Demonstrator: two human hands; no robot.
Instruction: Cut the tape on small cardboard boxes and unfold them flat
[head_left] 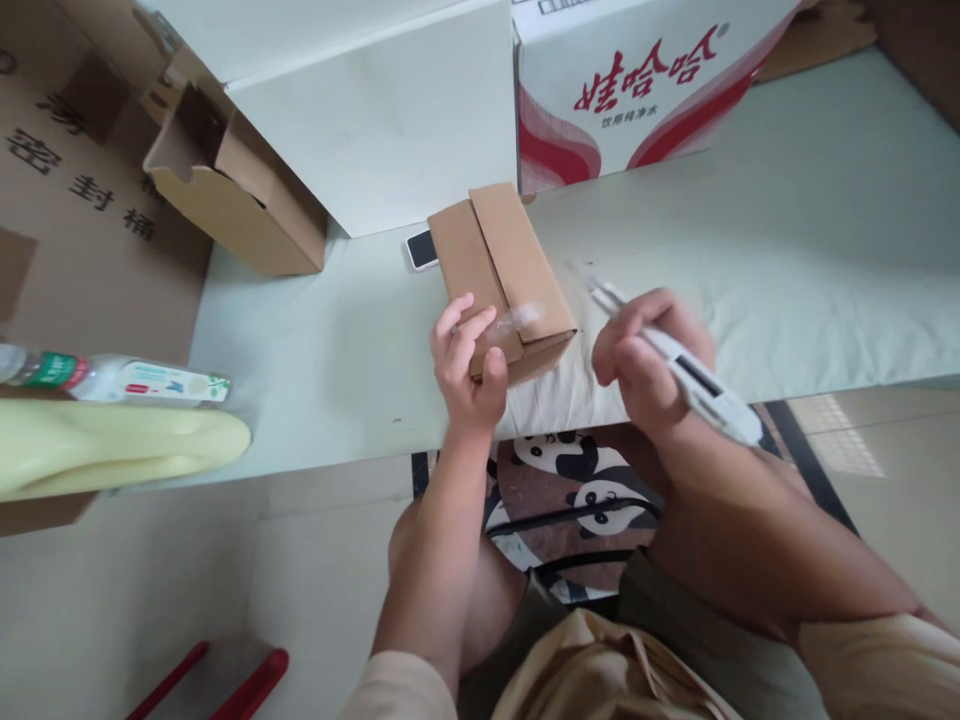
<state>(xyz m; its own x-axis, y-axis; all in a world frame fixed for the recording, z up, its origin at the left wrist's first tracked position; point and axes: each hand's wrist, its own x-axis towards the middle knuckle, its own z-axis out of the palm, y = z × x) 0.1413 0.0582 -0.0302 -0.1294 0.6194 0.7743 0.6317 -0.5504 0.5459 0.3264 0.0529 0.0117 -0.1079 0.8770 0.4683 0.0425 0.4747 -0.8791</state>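
Your left hand (469, 365) is at the centre of the frame, its fingers and thumb bent around the lower left corner of a brown box (517, 275), holding it. The box sits on the pale green table (300, 370), near its front edge, its flaps closed and meeting along a seam that runs from the top of the box down toward you. A shiny patch of tape (525, 315) lies across the lower end of that seam, just beside your fingertips. Your right hand (656, 355), right of centre, is closed around a white knife (701, 385), its butt end toward the lower right and its blade toward the upper left. The tip is blurred, so its exact end is hard to make out, but the knife looks to be apart from the box. A phone (422, 250) shows just left of the box, partly hidden by it. At the top of the frame stand a white box (405, 130) and, to its right, a carton (637, 110) with red print. An open carton (266, 205) stands at the upper left. At the left edge, a bottle (56, 370) and a white packet (176, 382) lie above a yellow object (135, 447). Panda print (551, 455) shows below the table's edge, at lower centre.
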